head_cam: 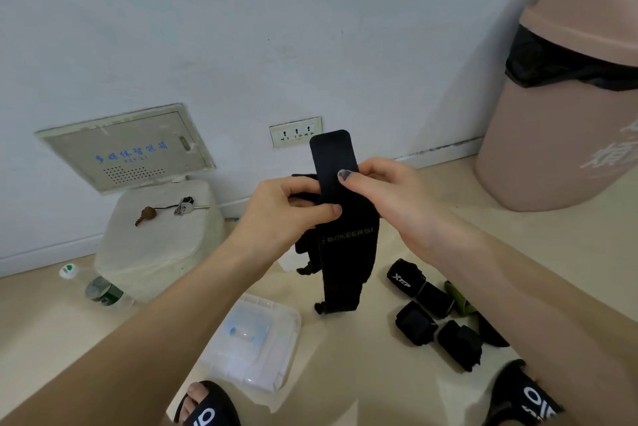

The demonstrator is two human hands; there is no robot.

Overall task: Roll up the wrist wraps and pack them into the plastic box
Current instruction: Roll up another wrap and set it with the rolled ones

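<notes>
The left hand [290,209] pinches a black wrist wrap [341,228] between thumb and curled fingers. The right hand [383,194] grips the same wrap higher up, its thumb pressed on the front.

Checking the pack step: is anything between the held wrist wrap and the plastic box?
Yes, the box's own lid. The plastic box lies closed on the floor, so it must be opened first. Otherwise the floor between looks clear. The wrist wrap is gripped by both the left hand and right hand, unrolled.
</notes>
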